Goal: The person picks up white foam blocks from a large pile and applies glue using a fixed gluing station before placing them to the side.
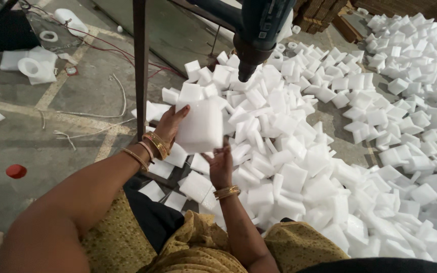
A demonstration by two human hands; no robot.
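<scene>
A: Entries from the left edge, please.

B: Item one: red cap (16, 171), round, on the grey concrete floor (77, 96) at nine o'clock of the frame. Item two: white moulded foam shapes (35, 67) at ten o'clock, with loose wires (120, 91) trailing past them. Item three: dark metal post (140, 65), upright, running from twelve o'clock down toward the wrists.

A: And the hands?

B: Left hand (169, 125): gold bangles at the wrist, fingers spread wide and pressed flat against the left face of a white foam block (200, 126). Right hand (220, 164): one bangle, fingers curled up under the block's lower right corner. Both are touching it, though the block is motion-blurred, so how firm the right hand's hold is I can't quite tell.

A: Location of the block?

B: Lifted off the floor, centre frame, between the two hands, at seven o'clock of the dark power tool (259, 35) (nozzle pointing down, hanging just above and to the right).

A: Rightward?

B: Heap of white foam blocks (360, 151), like pieces, tumbled at every angle, filling the floor from centre to three o'clock. Brown stacked boards (324, 12) at one o'clock, behind the heap.
</scene>
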